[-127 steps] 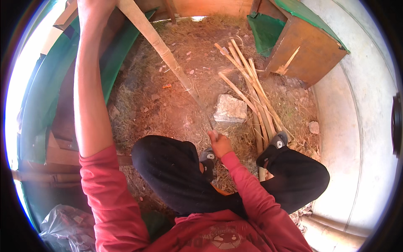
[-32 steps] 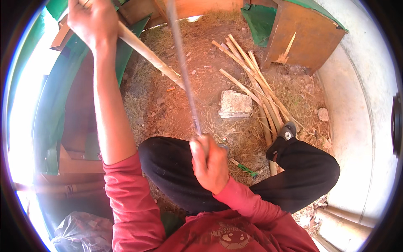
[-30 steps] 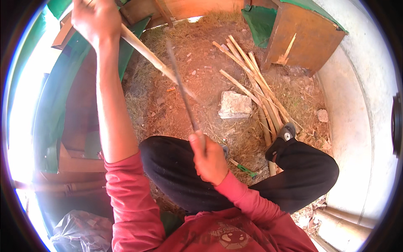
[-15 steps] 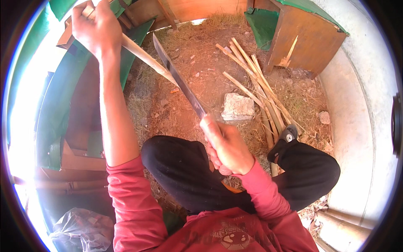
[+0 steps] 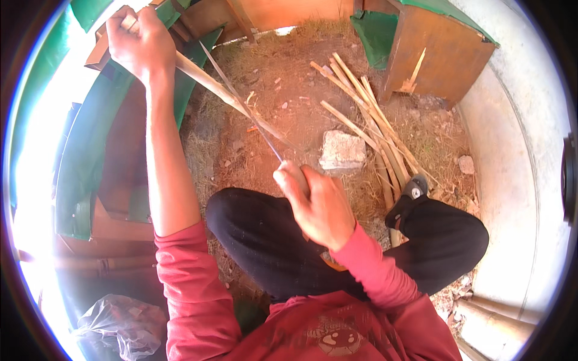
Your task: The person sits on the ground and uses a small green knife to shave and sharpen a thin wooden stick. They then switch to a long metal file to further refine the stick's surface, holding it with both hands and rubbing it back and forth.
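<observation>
My left hand (image 5: pixel 143 47), raised at the upper left, is closed around the upper end of a pale wooden stick (image 5: pixel 205 78). The stick slants down to the right over the bare ground, its lower end blurred. In my right hand (image 5: pixel 322 207), in front of my knees, is the handle of a long knife (image 5: pixel 267 140). Its narrow blade points up and to the left and crosses the stick near the lower part, seen nearly edge-on. A small pale shaving stands up from the wood beside the blade.
Several long sticks (image 5: pixel 376 123) lie in a bundle at the right, by my shoe (image 5: pixel 409 198). A whitish stone block (image 5: pixel 342 150) sits left of them. Beyond is a brown wooden box (image 5: pixel 442 54); a clear plastic bag (image 5: pixel 123 325) lies lower left. A pale wall (image 5: pixel 506 150) curves along the right.
My right hand has shifted slightly left and up, and the knife has turned so its blade shows edge-on against the stick. A shaving now shows there. My left hand has barely moved.
</observation>
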The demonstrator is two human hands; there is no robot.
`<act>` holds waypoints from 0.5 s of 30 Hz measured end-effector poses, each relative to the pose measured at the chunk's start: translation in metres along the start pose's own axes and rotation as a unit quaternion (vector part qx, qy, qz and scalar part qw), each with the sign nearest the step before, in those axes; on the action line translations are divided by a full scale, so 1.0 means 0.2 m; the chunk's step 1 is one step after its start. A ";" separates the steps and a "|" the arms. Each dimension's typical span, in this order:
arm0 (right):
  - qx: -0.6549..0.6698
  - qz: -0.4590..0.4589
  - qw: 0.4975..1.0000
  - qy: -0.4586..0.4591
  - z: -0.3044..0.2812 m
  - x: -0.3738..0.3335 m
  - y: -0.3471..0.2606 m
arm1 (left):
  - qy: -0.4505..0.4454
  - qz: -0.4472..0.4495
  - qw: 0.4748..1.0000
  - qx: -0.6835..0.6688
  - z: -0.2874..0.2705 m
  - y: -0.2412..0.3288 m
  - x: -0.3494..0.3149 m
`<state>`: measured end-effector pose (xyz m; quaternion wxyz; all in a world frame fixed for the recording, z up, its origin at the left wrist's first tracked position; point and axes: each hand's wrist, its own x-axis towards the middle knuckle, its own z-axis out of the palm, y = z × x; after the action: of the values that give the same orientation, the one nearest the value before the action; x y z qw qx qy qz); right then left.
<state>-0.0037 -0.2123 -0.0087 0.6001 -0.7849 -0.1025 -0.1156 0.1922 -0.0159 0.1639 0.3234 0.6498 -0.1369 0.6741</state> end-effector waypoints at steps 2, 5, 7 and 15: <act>0.047 -0.012 0.999 0.023 0.01 -0.04 -0.04 | 0.008 0.000 1.000 0.010 0.01 -0.01 0.00; 0.015 -0.025 0.999 0.042 0.16 -0.07 0.12 | 0.016 0.004 0.999 0.027 0.02 -0.01 0.00; -0.078 0.056 0.995 0.031 0.25 -0.08 0.32 | 0.012 0.004 0.997 0.073 0.02 -0.08 0.04; -0.012 0.048 0.999 0.020 0.17 0.04 0.22 | 0.011 -0.086 0.991 0.102 -0.01 -0.04 0.02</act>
<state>0.0193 -0.1915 -0.0546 0.5972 -0.7937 -0.0517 -0.1034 0.1950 -0.0078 0.1654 0.3138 0.6816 -0.0071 0.6609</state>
